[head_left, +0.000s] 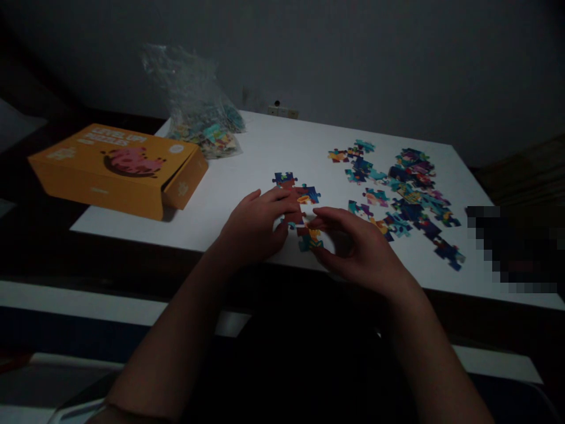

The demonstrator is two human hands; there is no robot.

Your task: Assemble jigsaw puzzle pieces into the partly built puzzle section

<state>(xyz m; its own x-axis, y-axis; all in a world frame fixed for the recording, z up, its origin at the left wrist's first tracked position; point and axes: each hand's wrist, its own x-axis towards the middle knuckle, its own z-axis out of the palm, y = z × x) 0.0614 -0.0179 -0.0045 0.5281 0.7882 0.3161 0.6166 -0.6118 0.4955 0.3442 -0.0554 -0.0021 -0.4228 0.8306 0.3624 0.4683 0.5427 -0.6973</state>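
A small joined patch of jigsaw puzzle (297, 194), brown-red with dark blue edges, lies near the table's front edge. My left hand (260, 221) rests flat on its left side, fingers stretched out and holding nothing. At the patch's lower right, my right hand (353, 241) is curled, thumb and fingertips closing on the edges of a teal and yellow puzzle piece (312, 240). That piece lies against the patch's lower end; whether it is interlocked I cannot tell. My fingers hide parts of the patch.
Several loose puzzle pieces (408, 191) spread over the right of the white table (265, 141). An orange puzzle box (101, 171), its end flap open, sits at the left. Behind it stands a clear plastic bag (203, 118) of pieces. A wall socket (282, 112) is at the back.
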